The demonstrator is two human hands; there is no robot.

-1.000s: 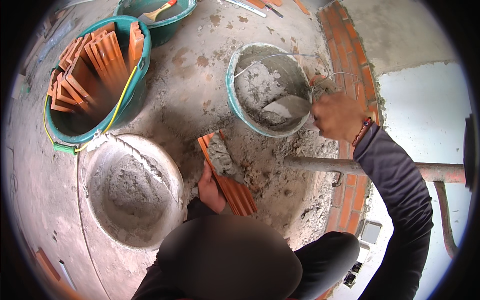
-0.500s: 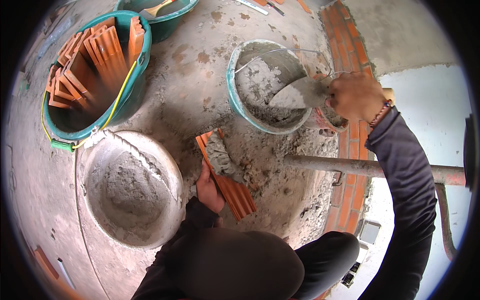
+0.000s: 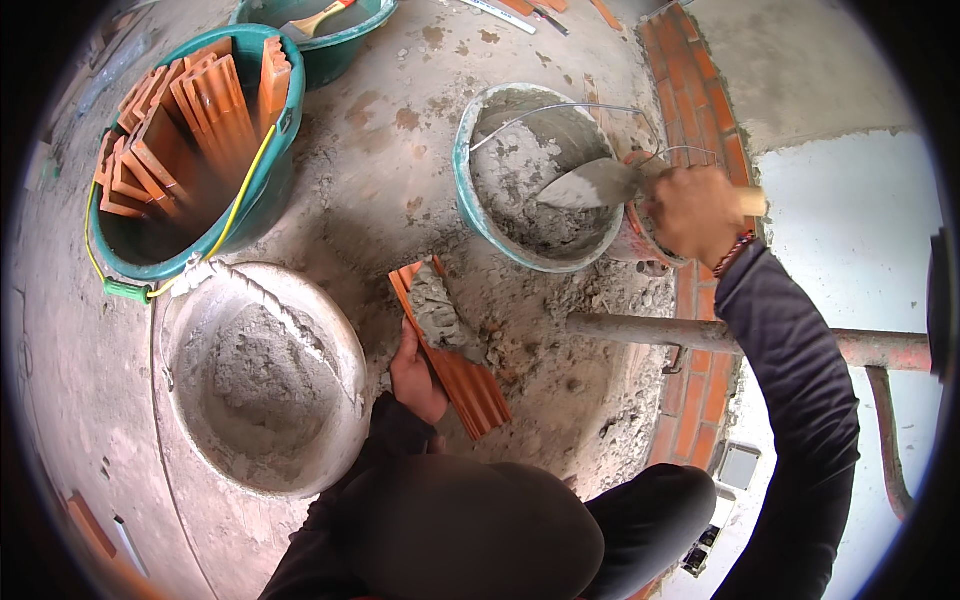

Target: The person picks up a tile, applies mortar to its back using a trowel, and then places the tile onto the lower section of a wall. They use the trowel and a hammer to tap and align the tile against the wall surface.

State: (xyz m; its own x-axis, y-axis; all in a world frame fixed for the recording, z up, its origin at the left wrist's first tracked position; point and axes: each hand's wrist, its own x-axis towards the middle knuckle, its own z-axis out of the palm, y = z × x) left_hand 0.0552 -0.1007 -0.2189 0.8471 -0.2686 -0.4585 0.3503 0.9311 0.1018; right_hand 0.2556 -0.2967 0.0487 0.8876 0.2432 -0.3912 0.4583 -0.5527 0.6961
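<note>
My left hand (image 3: 417,382) grips a ribbed orange clay piece (image 3: 472,390) with a lump of wet grey mortar (image 3: 436,310) spread along its upper part. My right hand (image 3: 695,210) is closed on a trowel (image 3: 586,185) with a pale wooden handle. The trowel's blade is at the right side of a rimmed bucket (image 3: 466,160) of grey mortar, over the mix. A smaller reddish container (image 3: 640,245) stands just right of that bucket, partly behind my right hand.
A green bucket (image 3: 118,250) of clay pieces stands upper left, a green basin (image 3: 340,55) with a brush behind it, a pale mortar-crusted bucket (image 3: 185,380) lower left. A metal pipe (image 3: 620,326) crosses at right beside a brick strip (image 3: 690,410). Loose rubble lies on the concrete floor.
My right hand and trowel rose rightward, then came slightly back down and left, exposing more of the wooden handle. My left hand and clay piece stay almost in place.
</note>
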